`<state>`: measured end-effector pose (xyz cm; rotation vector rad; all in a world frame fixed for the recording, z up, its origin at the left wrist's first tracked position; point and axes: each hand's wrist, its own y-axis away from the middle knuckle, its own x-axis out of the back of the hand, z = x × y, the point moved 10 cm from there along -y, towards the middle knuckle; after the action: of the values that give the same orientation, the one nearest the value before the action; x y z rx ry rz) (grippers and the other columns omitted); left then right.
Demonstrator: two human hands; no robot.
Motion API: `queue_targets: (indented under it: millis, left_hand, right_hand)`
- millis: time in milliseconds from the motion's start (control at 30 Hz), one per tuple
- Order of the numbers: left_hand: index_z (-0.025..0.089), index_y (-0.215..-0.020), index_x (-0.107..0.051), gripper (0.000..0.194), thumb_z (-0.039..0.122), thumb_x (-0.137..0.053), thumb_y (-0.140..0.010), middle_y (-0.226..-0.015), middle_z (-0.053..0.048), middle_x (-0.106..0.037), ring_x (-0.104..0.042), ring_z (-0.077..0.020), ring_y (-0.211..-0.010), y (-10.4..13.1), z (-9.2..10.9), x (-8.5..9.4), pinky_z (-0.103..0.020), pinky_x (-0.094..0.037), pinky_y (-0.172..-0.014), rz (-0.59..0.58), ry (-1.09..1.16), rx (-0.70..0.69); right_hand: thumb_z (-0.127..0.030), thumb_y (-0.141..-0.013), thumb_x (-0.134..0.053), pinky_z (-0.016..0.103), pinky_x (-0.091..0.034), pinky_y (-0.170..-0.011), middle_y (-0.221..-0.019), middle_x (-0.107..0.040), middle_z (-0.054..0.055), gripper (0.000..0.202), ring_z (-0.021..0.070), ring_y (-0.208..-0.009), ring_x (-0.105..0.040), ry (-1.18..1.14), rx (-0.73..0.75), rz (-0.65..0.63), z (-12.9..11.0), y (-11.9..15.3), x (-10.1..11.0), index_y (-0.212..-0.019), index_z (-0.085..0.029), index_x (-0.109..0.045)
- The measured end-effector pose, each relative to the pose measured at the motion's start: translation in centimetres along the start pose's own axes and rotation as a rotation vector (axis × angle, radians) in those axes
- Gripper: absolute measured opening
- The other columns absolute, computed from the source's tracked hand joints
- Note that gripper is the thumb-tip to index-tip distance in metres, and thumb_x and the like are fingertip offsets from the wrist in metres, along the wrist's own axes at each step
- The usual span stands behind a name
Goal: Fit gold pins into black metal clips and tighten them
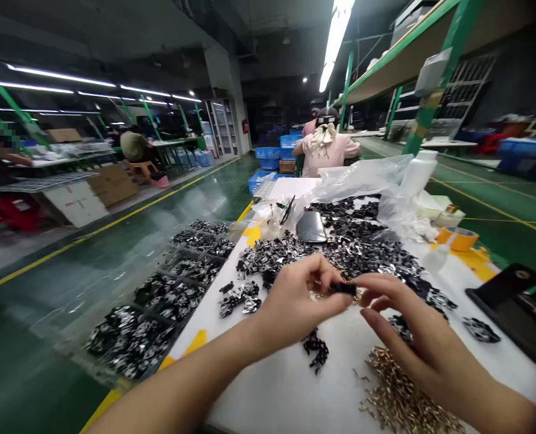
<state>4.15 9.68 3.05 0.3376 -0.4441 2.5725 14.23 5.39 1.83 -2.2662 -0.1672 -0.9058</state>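
Observation:
My left hand (301, 295) pinches a small black part (343, 289) between thumb and fingers, above the white tabletop. Close against it, my right hand (401, 313) has its fingers curled in towards the part's right end; what they hold, if anything, is too small to make out. Under my right hand lies a heap of small brass-coloured pieces (394, 386). A little cluster of black parts (316, 351) rests below my left hand. Beyond both hands spreads a large pile of black and silvery parts (353, 247).
At the table's left, a divided tray (132, 337) holds many similar parts. A dark phone-like slab (311, 227) lies by the pile. To the right are orange tape (457, 238), a white bottle (419, 175) and a black object (516, 313). A co-worker (325, 147) sits ahead.

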Motion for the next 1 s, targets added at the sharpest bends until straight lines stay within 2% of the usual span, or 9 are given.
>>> queue_targets:
  millis: [100, 200, 267, 367, 467, 667, 900, 1000]
  left_hand:
    - [0.020, -0.075, -0.038, 0.022, 0.023, -0.060, -0.075, -0.090, -0.002, -0.054, -0.052, -0.0117, -0.076, -0.2, 1.0, 3.5, -0.023, -0.044, -0.067, 0.103, -0.066, 0.045]
    - [0.019, -0.083, -0.046, 0.011, 0.022, -0.055, -0.077, -0.088, -0.002, -0.054, -0.052, -0.0135, -0.077, -0.1, 2.2, 6.7, -0.024, -0.042, -0.066, 0.187, -0.427, 0.046]
    - [0.019, -0.085, -0.049, 0.008, 0.021, -0.050, -0.078, -0.085, -0.002, -0.056, -0.053, -0.0151, -0.076, -0.1, 1.9, 7.8, -0.025, -0.039, -0.064, 0.176, -0.712, 0.091]
    - [0.019, -0.085, -0.052, 0.009, 0.020, -0.047, -0.078, -0.083, -0.003, -0.060, -0.053, -0.0167, -0.073, 0.3, -0.5, 8.0, -0.026, -0.036, -0.061, -0.004, -1.029, 0.236]
    - [0.019, -0.075, -0.056, 0.008, 0.017, -0.048, -0.073, -0.076, -0.002, -0.062, -0.054, -0.0170, -0.068, 1.1, -2.8, 8.1, -0.025, -0.034, -0.056, -0.157, -1.142, 0.357]
    - [0.019, -0.072, -0.061, 0.019, 0.009, -0.047, -0.065, -0.075, -0.004, -0.065, -0.056, -0.0192, -0.071, 1.5, -4.5, 8.9, -0.026, -0.034, -0.056, -0.222, -1.184, 0.443]
    - [0.021, -0.074, -0.068, 0.017, 0.024, -0.051, -0.072, -0.075, -0.004, -0.068, -0.058, -0.0198, -0.070, 2.0, -4.7, 8.8, -0.027, -0.036, -0.057, -0.276, -1.159, 0.485]
    - [0.021, -0.075, -0.070, 0.023, 0.034, -0.052, -0.075, -0.073, -0.006, -0.069, -0.059, -0.0215, -0.069, 2.0, -4.4, 9.0, -0.029, -0.038, -0.059, -0.266, -1.156, 0.503]
  right_hand:
    - [-0.024, -0.089, -0.044, 0.027, -0.050, -0.068, -0.112, -0.048, 0.008, 0.036, 0.0129, -0.080, -0.055, 0.119, 0.004, 0.029, 0.4, 0.2, 0.4, -0.125, -0.021, -0.038]
    - [-0.028, -0.090, -0.043, 0.028, -0.050, -0.069, -0.116, -0.048, 0.008, 0.038, 0.0154, -0.086, -0.056, 0.256, 0.070, 0.028, 0.2, 0.2, 0.3, -0.126, -0.021, -0.036]
    - [-0.029, -0.090, -0.042, 0.029, -0.050, -0.070, -0.119, -0.047, 0.009, 0.038, 0.0167, -0.089, -0.056, 0.314, 0.099, 0.008, 0.2, 0.3, -0.1, -0.127, -0.020, -0.035]
    - [-0.030, -0.092, -0.039, 0.029, -0.051, -0.067, -0.121, -0.047, 0.010, 0.039, 0.0169, -0.087, -0.058, 0.365, 0.116, -0.016, 0.4, 0.4, -0.7, -0.129, -0.019, -0.034]
    - [-0.031, -0.092, -0.036, 0.029, -0.051, -0.064, -0.122, -0.047, 0.010, 0.040, 0.0166, -0.084, -0.060, 0.393, 0.115, -0.030, 0.5, 0.4, -1.1, -0.131, -0.020, -0.032]
    - [-0.032, -0.093, -0.034, 0.031, -0.052, -0.066, -0.126, -0.046, 0.010, 0.039, 0.0179, -0.086, -0.061, 0.392, 0.114, -0.079, 0.6, 0.3, -1.7, -0.130, -0.020, -0.033]
    - [-0.030, -0.093, -0.036, 0.032, -0.051, -0.068, -0.122, -0.049, 0.009, 0.039, 0.0184, -0.090, -0.059, 0.352, 0.100, -0.110, 1.2, 0.4, -2.1, -0.130, -0.022, -0.033]
    - [-0.027, -0.091, -0.040, 0.030, -0.049, -0.068, -0.114, -0.053, 0.009, 0.035, 0.0169, -0.088, -0.058, 0.270, 0.054, -0.061, 1.7, 0.0, -0.8, -0.126, -0.022, -0.038]
